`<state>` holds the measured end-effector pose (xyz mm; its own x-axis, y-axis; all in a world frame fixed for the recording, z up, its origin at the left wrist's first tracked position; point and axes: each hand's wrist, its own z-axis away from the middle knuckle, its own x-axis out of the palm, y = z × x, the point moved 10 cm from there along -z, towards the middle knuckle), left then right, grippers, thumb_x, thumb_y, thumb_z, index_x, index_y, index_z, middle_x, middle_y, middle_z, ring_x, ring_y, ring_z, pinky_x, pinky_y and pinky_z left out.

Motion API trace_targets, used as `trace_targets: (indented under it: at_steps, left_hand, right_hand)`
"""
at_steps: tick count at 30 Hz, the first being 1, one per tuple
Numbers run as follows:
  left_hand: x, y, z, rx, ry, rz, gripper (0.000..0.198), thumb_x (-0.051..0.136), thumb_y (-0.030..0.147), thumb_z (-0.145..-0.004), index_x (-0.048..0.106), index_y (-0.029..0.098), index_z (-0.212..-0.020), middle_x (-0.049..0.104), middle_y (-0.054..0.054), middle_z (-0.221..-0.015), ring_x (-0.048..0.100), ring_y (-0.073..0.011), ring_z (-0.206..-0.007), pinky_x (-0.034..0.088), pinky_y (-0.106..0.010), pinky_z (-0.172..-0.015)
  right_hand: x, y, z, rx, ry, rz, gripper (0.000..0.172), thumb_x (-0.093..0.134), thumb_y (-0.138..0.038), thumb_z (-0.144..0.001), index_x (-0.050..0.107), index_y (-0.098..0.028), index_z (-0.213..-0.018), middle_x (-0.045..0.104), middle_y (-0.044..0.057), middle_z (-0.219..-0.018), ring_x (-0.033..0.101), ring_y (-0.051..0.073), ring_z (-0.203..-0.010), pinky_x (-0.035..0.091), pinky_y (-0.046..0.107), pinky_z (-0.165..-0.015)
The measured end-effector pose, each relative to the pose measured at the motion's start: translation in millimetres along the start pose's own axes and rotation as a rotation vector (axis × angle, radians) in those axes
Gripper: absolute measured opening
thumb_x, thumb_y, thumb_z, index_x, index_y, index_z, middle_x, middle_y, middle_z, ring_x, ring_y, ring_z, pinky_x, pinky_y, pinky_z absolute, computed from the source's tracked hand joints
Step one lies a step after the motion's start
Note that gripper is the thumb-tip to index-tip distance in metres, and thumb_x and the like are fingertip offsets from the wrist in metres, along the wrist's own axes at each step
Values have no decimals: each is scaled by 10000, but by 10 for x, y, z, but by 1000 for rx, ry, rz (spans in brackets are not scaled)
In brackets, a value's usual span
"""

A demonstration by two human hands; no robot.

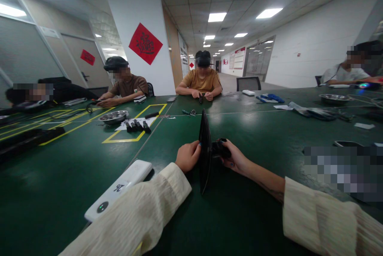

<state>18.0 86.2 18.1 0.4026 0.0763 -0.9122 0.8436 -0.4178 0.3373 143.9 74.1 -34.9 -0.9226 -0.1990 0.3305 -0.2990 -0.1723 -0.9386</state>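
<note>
Upright above the green table stands a thin black panel, seen almost edge-on, so its face is hidden. A chunky black part sits against its right side; I cannot tell whether they are joined. My left hand is closed at the panel's left side, thumb pressed on it and the other fingers curled. From the right, my right hand grips the chunky black part between thumb and fingers. Left of my left forearm lies a white power bank marked 26.
On the green table, yellow tape frames several black parts on paper. A metal bowl stands beside them, and another metal bowl at far right. Pliers lie ahead. Several people sit around the table.
</note>
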Motion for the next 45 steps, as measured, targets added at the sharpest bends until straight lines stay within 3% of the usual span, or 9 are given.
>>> trace_targets:
  at_steps: [11,17,22,33,45]
  left_hand:
    - [-30,-8,0,-17,33,-22,543,183,430,-908,609,172,-692,639,-64,-700,587,-183,-689,317,-253,-574]
    - [-29,-107,-14,-55,90,87,561,156,410,-913,596,160,-671,623,-63,-701,579,-176,-698,351,-252,-615]
    - [16,-148,-45,-58,77,211,460,234,386,-897,616,165,-764,644,-46,-770,578,-180,-760,395,-248,-661]
    - [-58,-33,-16,9,93,188,347,324,348,-867,630,185,-851,662,-39,-820,601,-196,-797,418,-255,-687]
    - [32,-60,-27,0,49,105,441,164,379,-931,566,196,-949,671,-71,-908,619,-213,-872,413,-280,-722]
  right_hand:
    - [3,-8,9,13,-1,6,242,421,-417,-809,408,-238,-971,499,-56,-442,343,61,-277,149,138,-292]
    - [8,-10,21,21,4,19,203,388,-395,-826,393,-239,-956,501,-56,-435,318,58,-261,144,139,-289]
    - [1,9,4,15,-4,17,230,400,-411,-812,396,-239,-965,507,-52,-439,347,68,-276,143,140,-290]
    - [-2,-1,-8,1,-7,6,247,412,-412,-801,402,-232,-970,515,-51,-433,330,61,-272,137,143,-295]
    - [-23,26,-35,-1,-7,1,239,426,-412,-799,411,-235,-960,511,-49,-432,347,69,-286,129,143,-294]
